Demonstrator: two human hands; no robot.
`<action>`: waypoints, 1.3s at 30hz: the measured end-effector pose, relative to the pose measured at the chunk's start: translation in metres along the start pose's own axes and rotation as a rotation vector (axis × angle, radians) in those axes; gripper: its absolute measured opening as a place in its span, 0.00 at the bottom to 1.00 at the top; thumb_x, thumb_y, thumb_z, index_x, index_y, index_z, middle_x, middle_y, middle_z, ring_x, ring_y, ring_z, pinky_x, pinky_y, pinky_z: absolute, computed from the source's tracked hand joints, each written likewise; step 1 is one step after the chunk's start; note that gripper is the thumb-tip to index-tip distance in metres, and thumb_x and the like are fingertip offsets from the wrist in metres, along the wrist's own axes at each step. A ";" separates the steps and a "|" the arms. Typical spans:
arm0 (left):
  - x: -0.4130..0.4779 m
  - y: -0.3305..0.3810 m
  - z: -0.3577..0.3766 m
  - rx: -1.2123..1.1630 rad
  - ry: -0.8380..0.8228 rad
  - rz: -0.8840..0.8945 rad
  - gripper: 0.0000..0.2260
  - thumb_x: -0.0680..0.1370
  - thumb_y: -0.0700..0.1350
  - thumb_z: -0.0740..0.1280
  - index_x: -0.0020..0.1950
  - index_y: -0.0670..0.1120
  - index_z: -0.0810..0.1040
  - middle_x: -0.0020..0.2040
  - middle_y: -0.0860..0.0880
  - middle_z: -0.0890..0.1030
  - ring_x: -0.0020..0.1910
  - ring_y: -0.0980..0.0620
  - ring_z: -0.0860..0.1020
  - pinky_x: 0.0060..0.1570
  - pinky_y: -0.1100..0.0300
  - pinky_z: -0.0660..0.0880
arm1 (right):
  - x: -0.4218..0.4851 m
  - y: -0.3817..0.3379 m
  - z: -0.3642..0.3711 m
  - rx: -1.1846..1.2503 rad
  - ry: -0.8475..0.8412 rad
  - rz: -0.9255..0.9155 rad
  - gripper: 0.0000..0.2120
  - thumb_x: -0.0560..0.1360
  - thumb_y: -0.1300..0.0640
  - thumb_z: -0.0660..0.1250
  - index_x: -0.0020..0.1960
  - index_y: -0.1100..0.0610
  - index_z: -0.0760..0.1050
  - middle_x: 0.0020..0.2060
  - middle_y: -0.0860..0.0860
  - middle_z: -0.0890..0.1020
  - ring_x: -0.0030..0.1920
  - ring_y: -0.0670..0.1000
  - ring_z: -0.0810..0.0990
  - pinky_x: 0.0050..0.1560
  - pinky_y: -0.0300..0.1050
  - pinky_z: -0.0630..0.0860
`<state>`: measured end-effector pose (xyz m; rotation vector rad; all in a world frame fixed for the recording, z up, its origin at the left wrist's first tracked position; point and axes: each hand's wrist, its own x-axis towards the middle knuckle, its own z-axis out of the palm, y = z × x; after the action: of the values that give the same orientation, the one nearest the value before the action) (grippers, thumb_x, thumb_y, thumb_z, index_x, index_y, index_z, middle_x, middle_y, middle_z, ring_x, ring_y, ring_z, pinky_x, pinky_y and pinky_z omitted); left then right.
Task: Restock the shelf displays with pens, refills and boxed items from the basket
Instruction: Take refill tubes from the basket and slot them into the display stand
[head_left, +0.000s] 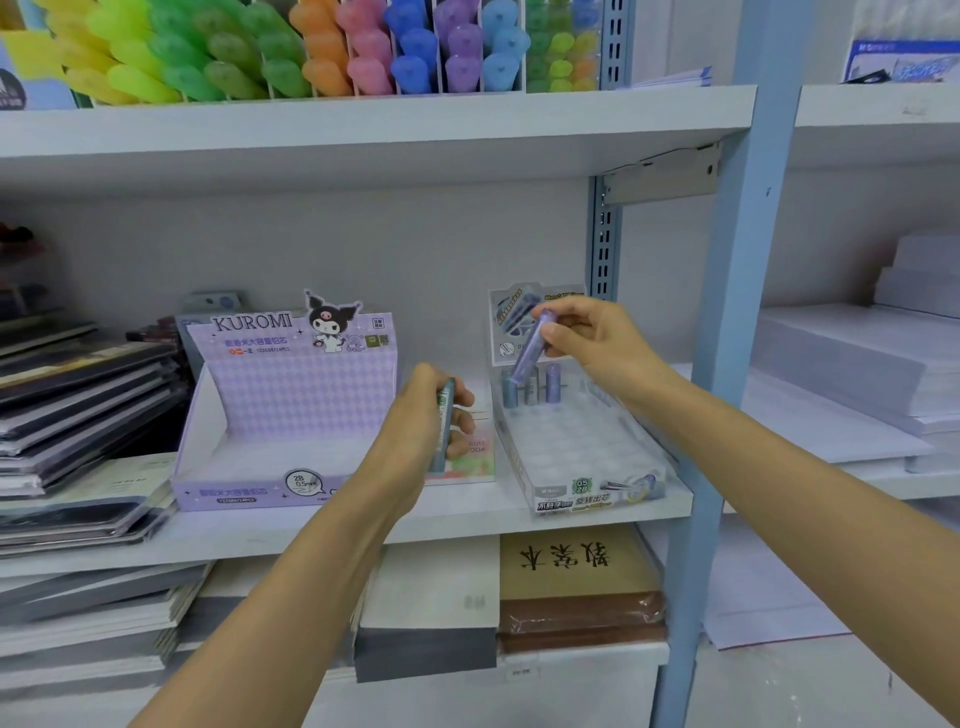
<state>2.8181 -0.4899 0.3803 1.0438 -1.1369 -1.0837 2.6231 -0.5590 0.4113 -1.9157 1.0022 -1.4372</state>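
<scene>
My right hand (587, 338) pinches a purple refill tube (530, 348), tilted, above the back row of a clear display tray (582, 457). Three tubes (530, 387) stand upright in that back row; the tray's other sockets hold nothing. My left hand (426, 415) grips a grey-blue refill tube (444, 421) upright, in front of the gap between the tray and a purple Kuromi display box (270, 415). The Kuromi box looks empty inside.
A small pastel box (475, 457) sits between the two displays. Stacked notebooks (78, 405) lie at the left and paper reams (857, 364) at the right. Coloured highlighters (311, 47) fill the shelf above. A blue upright post (727, 312) stands just right of the tray.
</scene>
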 end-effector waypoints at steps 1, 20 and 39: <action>-0.001 0.001 -0.001 0.011 -0.009 0.004 0.10 0.79 0.46 0.57 0.43 0.44 0.75 0.39 0.46 0.81 0.32 0.51 0.77 0.25 0.61 0.71 | 0.004 0.004 0.001 -0.082 0.010 0.001 0.07 0.79 0.64 0.65 0.54 0.56 0.78 0.49 0.55 0.82 0.51 0.54 0.82 0.55 0.49 0.80; -0.007 -0.012 -0.008 0.083 -0.268 0.174 0.10 0.82 0.42 0.62 0.61 0.47 0.77 0.38 0.51 0.77 0.35 0.55 0.76 0.38 0.65 0.76 | 0.014 0.051 -0.012 -0.553 -0.089 0.064 0.13 0.80 0.67 0.60 0.61 0.62 0.77 0.50 0.49 0.77 0.46 0.48 0.74 0.37 0.25 0.69; -0.004 -0.016 -0.007 -0.006 -0.170 0.186 0.08 0.74 0.39 0.72 0.52 0.46 0.81 0.40 0.44 0.84 0.38 0.50 0.83 0.40 0.64 0.79 | 0.011 0.052 -0.005 -0.578 -0.032 0.060 0.12 0.77 0.65 0.66 0.59 0.57 0.72 0.46 0.53 0.79 0.42 0.50 0.76 0.47 0.45 0.76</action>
<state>2.8231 -0.4884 0.3628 0.8345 -1.3376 -1.0407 2.6071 -0.5986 0.3785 -2.2622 1.5727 -1.1558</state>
